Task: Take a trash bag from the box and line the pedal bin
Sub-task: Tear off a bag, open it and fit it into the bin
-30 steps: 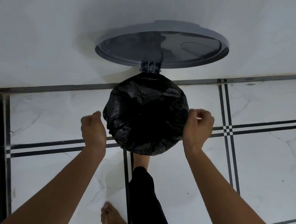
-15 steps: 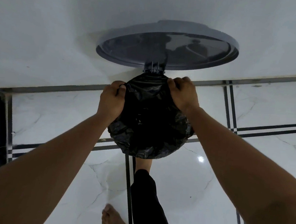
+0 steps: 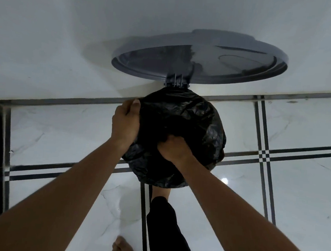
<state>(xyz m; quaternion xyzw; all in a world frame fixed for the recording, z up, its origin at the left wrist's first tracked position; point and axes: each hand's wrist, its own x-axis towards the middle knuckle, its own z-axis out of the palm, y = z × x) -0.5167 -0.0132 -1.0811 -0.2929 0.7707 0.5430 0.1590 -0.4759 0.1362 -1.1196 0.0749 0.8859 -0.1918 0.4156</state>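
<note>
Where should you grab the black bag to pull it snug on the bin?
Probably at the folded-over edge of the black bag on the far right side, coming from outside the bin and tugging downward. The left hand already pinches the left edge, and the right hand is pressing into the middle. The raised lid blocks the back.

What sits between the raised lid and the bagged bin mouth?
In the head view, only the metal hinge joins the lid to the bin, which is covered by the black trash bag.
</note>
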